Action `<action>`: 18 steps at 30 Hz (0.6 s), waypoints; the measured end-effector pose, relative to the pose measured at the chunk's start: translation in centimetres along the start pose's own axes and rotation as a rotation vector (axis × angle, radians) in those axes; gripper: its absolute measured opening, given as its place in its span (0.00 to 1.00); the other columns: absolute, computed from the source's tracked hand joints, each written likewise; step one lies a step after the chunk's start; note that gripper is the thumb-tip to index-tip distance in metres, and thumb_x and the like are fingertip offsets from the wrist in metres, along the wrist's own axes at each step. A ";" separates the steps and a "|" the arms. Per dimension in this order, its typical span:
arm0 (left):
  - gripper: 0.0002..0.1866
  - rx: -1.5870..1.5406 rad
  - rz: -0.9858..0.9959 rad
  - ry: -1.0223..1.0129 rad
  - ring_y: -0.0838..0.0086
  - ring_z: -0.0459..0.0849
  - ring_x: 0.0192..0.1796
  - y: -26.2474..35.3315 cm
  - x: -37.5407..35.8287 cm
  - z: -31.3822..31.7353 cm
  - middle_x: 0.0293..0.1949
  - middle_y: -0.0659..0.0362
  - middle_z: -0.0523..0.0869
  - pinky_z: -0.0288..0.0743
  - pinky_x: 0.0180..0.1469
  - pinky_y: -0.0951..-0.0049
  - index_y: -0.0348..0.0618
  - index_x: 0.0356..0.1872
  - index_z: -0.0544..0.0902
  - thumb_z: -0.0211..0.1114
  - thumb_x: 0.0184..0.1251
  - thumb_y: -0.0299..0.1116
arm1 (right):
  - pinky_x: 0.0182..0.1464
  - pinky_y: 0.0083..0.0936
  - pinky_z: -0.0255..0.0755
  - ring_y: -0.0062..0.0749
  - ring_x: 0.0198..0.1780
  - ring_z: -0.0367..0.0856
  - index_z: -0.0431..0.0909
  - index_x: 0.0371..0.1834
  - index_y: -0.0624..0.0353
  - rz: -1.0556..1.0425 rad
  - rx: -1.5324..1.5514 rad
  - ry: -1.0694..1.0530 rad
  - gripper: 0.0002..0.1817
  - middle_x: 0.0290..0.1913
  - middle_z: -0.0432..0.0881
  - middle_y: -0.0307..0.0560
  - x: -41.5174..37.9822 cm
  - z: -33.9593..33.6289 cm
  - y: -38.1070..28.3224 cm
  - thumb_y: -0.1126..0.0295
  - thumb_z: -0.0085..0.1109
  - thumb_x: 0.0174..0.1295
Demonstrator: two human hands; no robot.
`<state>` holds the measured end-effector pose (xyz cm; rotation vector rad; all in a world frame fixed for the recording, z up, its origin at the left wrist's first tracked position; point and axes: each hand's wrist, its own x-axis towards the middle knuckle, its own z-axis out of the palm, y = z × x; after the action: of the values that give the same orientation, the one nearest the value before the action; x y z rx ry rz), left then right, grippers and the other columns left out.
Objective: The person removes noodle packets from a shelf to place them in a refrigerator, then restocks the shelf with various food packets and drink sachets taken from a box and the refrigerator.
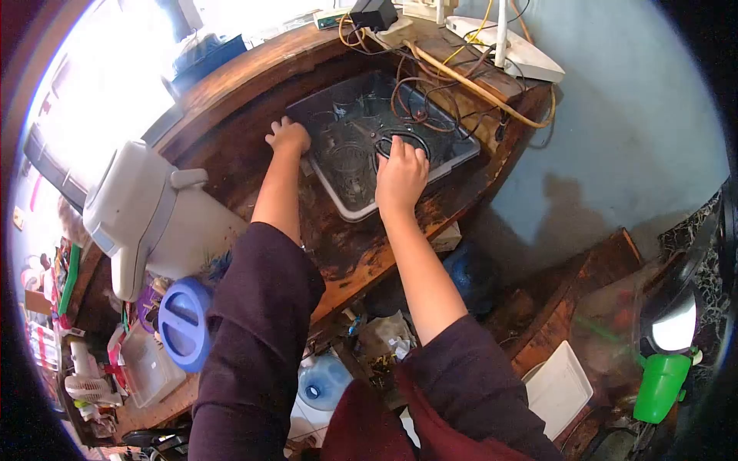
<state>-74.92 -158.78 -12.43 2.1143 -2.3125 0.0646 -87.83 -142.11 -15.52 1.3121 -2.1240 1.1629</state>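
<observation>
a: dark sleeves fill the bottom of the view, both arms reaching up to the tray (361, 209) on the wooden counter (361, 253).

b: where exactly are the hands?

a: left hand (287, 137) sits at the tray's near-left corner, fingers curled together over the rim. right hand (400, 175) is over the tray's near edge, fingers bent down onto a dark ring (401, 142) lying inside; whether they actually pinch it, i cannot tell.

b: and the tray itself?

a: dark, shallow, pale-rimmed, set at an angle in the counter's recess, with clear glasses (350, 157) inside. a tangle of cables (450, 81) hangs over its far side.

b: so how to handle it well?

a: i'd judge: steady the corner with the left, keep the right low and slow, clear of the cables and glasses.

b: around it?

a: pale water dispenser (146, 211) to the left, blue lid (183, 323) below it, green jug (659, 386) far right.
</observation>
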 end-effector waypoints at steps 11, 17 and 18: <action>0.22 0.100 -0.126 -0.123 0.63 0.49 0.69 2.0 2.6 0.7 0.67 0.67 0.54 0.40 0.63 0.38 0.58 0.56 0.72 0.54 0.57 0.40 | 0.46 0.32 0.65 0.38 0.41 0.72 0.72 0.43 0.62 -0.014 0.018 -0.051 0.22 0.34 0.77 0.45 0.2 0.1 0.1 0.70 0.64 0.43; 0.23 0.152 -0.093 -0.092 0.62 0.48 0.69 1.5 4.8 2.3 0.67 0.66 0.53 0.33 0.63 0.36 0.57 0.57 0.70 0.54 0.58 0.44 | 0.47 0.31 0.65 0.38 0.42 0.72 0.72 0.44 0.62 -0.019 0.017 -0.084 0.23 0.36 0.77 0.45 0.2 0.1 0.1 0.70 0.65 0.43; 0.23 0.147 -0.094 -0.092 0.62 0.48 0.69 1.3 4.8 2.2 0.67 0.66 0.53 0.33 0.63 0.36 0.57 0.57 0.70 0.54 0.58 0.44 | 0.47 0.31 0.65 0.38 0.42 0.72 0.72 0.44 0.62 -0.023 0.015 -0.084 0.23 0.36 0.77 0.45 0.3 0.1 0.1 0.70 0.65 0.43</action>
<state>-76.62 -163.55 -14.51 2.3408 -2.3209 0.1438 -88.06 -142.29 -15.46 1.4118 -2.1561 1.1354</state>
